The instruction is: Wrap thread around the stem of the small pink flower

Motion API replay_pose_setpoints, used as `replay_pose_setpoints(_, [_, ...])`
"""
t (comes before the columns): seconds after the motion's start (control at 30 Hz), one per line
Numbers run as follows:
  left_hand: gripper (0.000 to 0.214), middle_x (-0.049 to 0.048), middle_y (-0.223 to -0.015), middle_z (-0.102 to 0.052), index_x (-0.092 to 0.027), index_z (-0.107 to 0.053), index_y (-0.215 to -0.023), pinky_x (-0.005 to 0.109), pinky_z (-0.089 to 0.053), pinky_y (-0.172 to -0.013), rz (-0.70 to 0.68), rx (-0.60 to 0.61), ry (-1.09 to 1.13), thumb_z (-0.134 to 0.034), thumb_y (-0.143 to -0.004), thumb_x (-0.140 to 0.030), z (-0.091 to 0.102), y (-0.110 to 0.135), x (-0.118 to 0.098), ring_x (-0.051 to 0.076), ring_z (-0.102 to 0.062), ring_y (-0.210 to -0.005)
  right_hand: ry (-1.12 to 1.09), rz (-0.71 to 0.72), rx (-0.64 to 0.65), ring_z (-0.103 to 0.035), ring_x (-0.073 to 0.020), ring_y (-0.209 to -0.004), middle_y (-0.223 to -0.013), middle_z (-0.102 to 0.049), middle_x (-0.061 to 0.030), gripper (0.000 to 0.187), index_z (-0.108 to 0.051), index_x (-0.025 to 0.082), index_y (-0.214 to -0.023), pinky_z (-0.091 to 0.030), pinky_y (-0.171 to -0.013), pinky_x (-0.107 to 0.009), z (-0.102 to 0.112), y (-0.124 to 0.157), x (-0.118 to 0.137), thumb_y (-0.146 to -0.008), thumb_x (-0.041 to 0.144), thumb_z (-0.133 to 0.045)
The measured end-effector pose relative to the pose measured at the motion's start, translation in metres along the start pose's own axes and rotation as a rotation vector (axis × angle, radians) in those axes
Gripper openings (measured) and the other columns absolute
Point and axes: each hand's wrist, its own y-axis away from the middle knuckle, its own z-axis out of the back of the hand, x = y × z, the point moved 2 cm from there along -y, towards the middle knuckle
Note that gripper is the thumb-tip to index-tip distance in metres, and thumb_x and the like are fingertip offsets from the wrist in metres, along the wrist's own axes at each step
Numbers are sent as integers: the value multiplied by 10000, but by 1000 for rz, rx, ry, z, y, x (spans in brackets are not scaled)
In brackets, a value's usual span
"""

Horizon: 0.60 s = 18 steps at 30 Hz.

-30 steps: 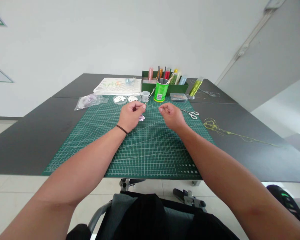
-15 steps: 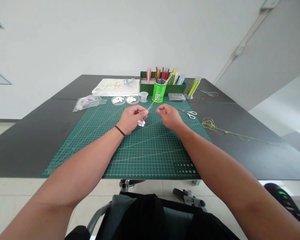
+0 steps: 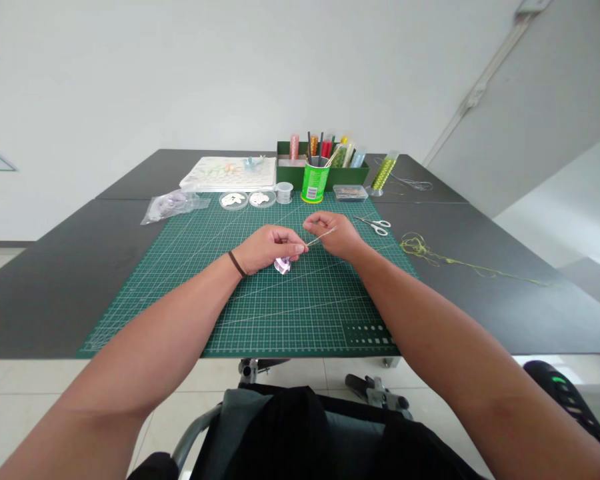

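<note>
Between the thumb and fingers of my left hand [image 3: 275, 248] is a pinched artificial flower on a thin stem. Its pale lilac petals [image 3: 282, 265] hang below the hand, while the thin stem [image 3: 321, 237] points up to the right, across the front of my right hand [image 3: 333, 233]. My right fingertips are pressed together just above the stem; whatever they may hold is too fine to make out. Both hands are over the green cutting mat [image 3: 280, 313].
White-handled scissors [image 3: 379, 227] and a tangle of yellow-green thread [image 3: 420, 247] lie to the right. Behind stand a green can [image 3: 314, 183], a green box [image 3: 347, 177], dishes of white pieces [image 3: 234, 200] and a small tub [image 3: 284, 193]. A plastic bag [image 3: 170, 205] rests left.
My left hand has come slightly nearer and to the right, and the stem has swung lower, now crossing in front of my right hand. My right hand has shifted a little left and nearer.
</note>
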Motion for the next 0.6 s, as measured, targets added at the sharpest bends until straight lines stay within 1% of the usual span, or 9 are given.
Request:
replay_pose_setpoints(0.1, [242, 9, -653, -658, -133, -718, -800, 194, -433, -547, 42, 25, -33, -758, -714, -356, 0, 0, 0, 76, -562, -583, -7, -31, 3, -438, -110, -562, -626, -583, 17, 263, -701, 188, -832, -361, -571, -270, 1, 0, 1, -793, 429, -603])
replay_pose_setpoints(0.23, [187, 4, -636, -656, -141, -721, -792, 188, -424, -528, 147, 91, -113, -743, -724, -314, -1, 1, -1, 80, -572, -575, -1, 1, 18, -539, -134, -667, -770, -689, -14, 231, -724, 203, -825, -423, -659, -288, 1, 0, 2, -788, 410, -628])
replay_pose_setpoints(0.3, [168, -1, -632, -659, -149, -725, -788, 184, -415, -517, 181, 139, -181, -731, -734, -308, -1, 1, -2, 75, -565, -556, 15, 6, 35, -567, -143, -700, -814, -713, -19, 228, -734, 212, -831, -438, -686, -297, 1, 1, 3, -792, 412, -633])
replay_pose_setpoints(0.43, [157, -4, -616, -664, -166, -730, -761, 188, -403, -503, 217, 207, -279, -718, -741, -321, 0, 4, -4, 78, -565, -533, 62, 9, 72, -589, -143, -694, -820, -727, -14, 236, -747, 221, -845, -449, -681, -296, 3, 3, 6, -806, 425, -634])
replay_pose_setpoints(0.6, [114, -5, -576, -667, -200, -741, -704, 201, -384, -471, 212, 203, -372, -717, -717, -311, 1, 4, -3, 94, -563, -497, 95, 57, 89, -615, -144, -699, -813, -736, -8, 199, -754, 230, -843, -458, -682, -292, 8, 4, 11, -812, 392, -643])
